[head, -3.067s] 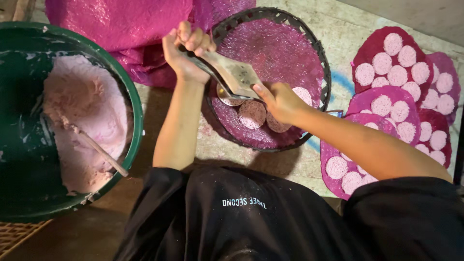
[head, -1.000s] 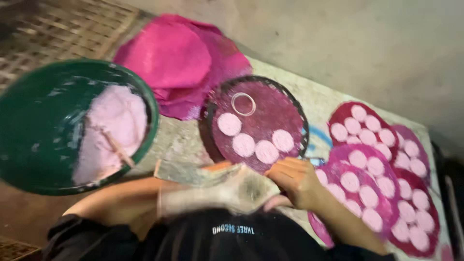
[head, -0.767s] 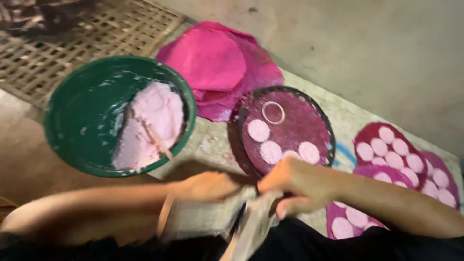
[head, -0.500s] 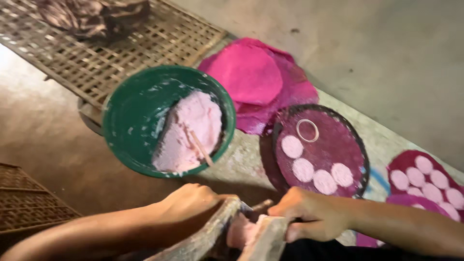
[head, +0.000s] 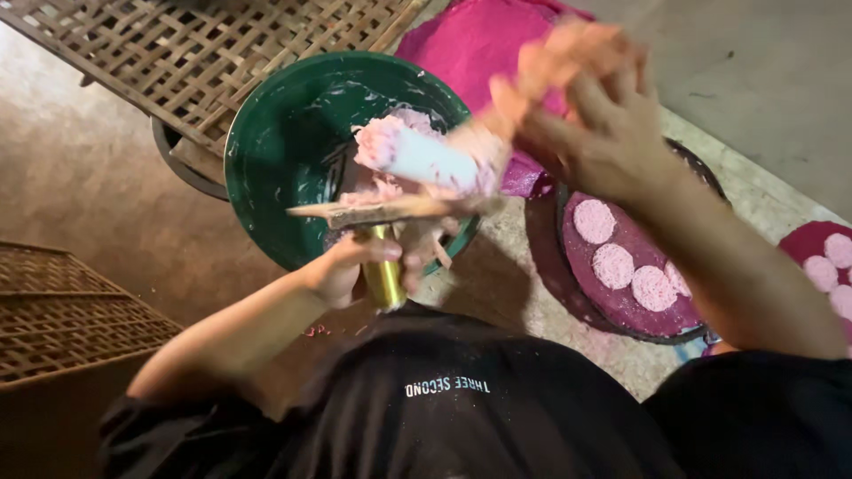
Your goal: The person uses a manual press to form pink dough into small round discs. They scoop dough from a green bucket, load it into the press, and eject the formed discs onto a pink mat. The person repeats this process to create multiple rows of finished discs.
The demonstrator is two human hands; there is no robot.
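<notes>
My left hand (head: 348, 266) grips a tool with a gold cylindrical handle (head: 383, 277) and a flat plate on top, smeared with pink paste. My right hand (head: 593, 120), blurred by motion, is raised over it and holds a paste-coated paddle (head: 426, 160) whose tip sits just above the plate. Both tools hover over the near edge of a green bowl (head: 257, 115) that holds pink paste. To the right lies a dark round tray (head: 550, 266) with three pale pink discs (head: 614, 264) on its purple lining.
A stack of magenta cloths (head: 479, 40) lies behind the bowl. Woven bamboo racks (head: 204, 53) fill the top left, and a woven basket (head: 67, 310) stands at the left. More trays of pink discs (head: 830, 262) sit at the far right on the concrete floor.
Both hands have risen from my lap to above the green bowl. The right hand now lifts the paddle loaded with pink paste over the plate. The view has swung left.
</notes>
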